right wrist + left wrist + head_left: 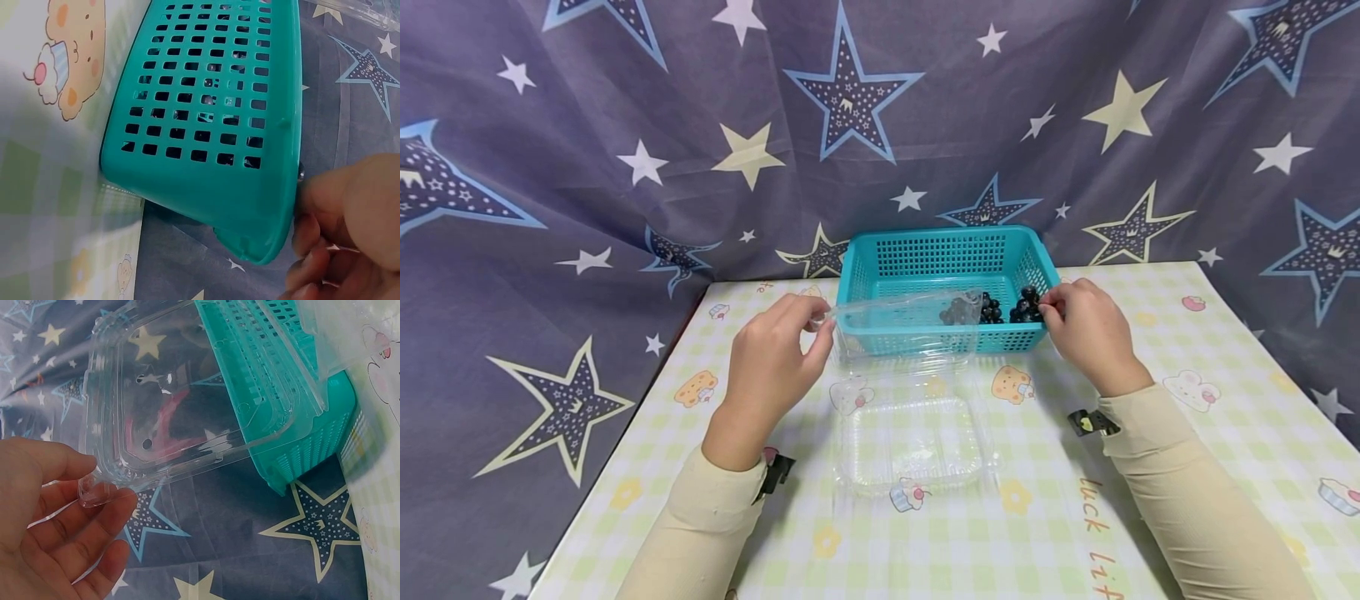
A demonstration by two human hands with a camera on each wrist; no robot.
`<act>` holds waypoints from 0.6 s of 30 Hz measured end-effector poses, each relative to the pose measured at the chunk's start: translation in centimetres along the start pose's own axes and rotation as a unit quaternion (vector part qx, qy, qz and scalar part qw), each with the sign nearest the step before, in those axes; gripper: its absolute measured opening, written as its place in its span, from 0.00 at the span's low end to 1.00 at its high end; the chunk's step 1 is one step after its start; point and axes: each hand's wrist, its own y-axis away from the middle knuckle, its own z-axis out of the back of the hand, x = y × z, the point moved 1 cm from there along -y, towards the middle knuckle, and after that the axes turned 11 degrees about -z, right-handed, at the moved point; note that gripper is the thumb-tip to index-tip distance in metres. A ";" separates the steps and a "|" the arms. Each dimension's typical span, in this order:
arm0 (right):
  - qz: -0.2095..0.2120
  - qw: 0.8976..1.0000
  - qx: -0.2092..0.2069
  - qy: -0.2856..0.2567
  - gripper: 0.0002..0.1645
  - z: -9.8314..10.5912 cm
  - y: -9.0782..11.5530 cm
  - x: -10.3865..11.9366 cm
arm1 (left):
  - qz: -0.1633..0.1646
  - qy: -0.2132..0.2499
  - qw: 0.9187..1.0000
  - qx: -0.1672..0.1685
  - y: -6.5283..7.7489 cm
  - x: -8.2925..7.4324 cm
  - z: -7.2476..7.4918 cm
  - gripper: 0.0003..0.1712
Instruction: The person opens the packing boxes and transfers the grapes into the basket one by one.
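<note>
A clear plastic clamshell box lies opened on the table, its base (913,446) flat and its lid (910,321) raised. My left hand (778,346) pinches the tab at the lid's left corner between thumb and fingers, as the left wrist view also shows. Behind the lid stands a turquoise basket (940,242) holding dark grapes. One bunch of grapes (1026,307) sits against the basket's right front corner; my right hand (1090,329) reaches over the rim there and pinches its stem end. More grapes (991,310) lie to its left, partly behind the lid.
A checked tablecloth (1015,533) with cartoon prints covers the table. Right behind the basket hangs a dark curtain (925,117) with stars, which also runs down the left and right sides.
</note>
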 end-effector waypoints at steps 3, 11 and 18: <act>0.000 1.000 0.002 -0.001 0.09 0.0 0.0 -0.1 | 0.000 0.000 1.000 0.000 0.0 0.0 0.0 0.06; 0.001 1.000 0.023 0.000 0.10 -0.1 0.0 -0.2 | 0.002 -0.004 1.000 0.000 0.0 0.1 0.0 0.07; 0.036 0.999 0.019 -0.007 0.11 -0.4 -0.1 -0.1 | 0.002 -0.004 1.000 -0.004 0.0 0.1 -0.1 0.08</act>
